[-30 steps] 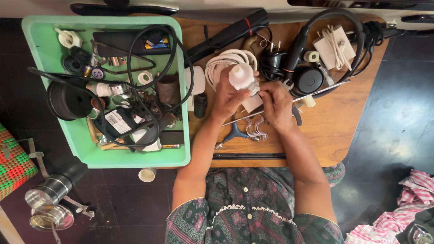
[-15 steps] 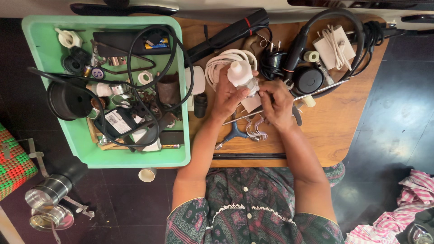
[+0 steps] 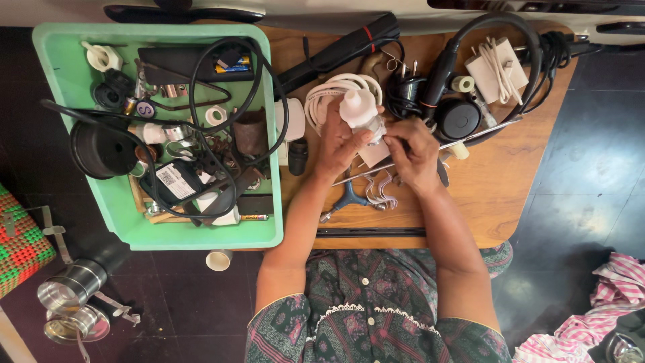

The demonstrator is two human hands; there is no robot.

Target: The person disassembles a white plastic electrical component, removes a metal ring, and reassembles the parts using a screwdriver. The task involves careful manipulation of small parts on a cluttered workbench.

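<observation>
My left hand (image 3: 338, 142) grips a small white bulb-shaped fitting (image 3: 358, 109) above the wooden table (image 3: 497, 181). My right hand (image 3: 415, 156) pinches the lower side of the same fitting, its fingers closed on it. A thin metal rod (image 3: 349, 178) runs under both hands. A coil of white cable (image 3: 329, 91) lies just behind the fitting. Below my hands lie a small blue-grey tool (image 3: 349, 200) and some loose white wires (image 3: 381, 195).
A green plastic tray (image 3: 60, 87) full of black cables, sockets and small parts fills the table's left side. Black cables, a round black disc (image 3: 457, 119) and a white adapter (image 3: 494, 67) sit at the back right. Steel vessels (image 3: 70, 302) stand on the dark floor.
The hands have stayed in place on the white fitting; only the fingers of my right hand have shifted slightly.
</observation>
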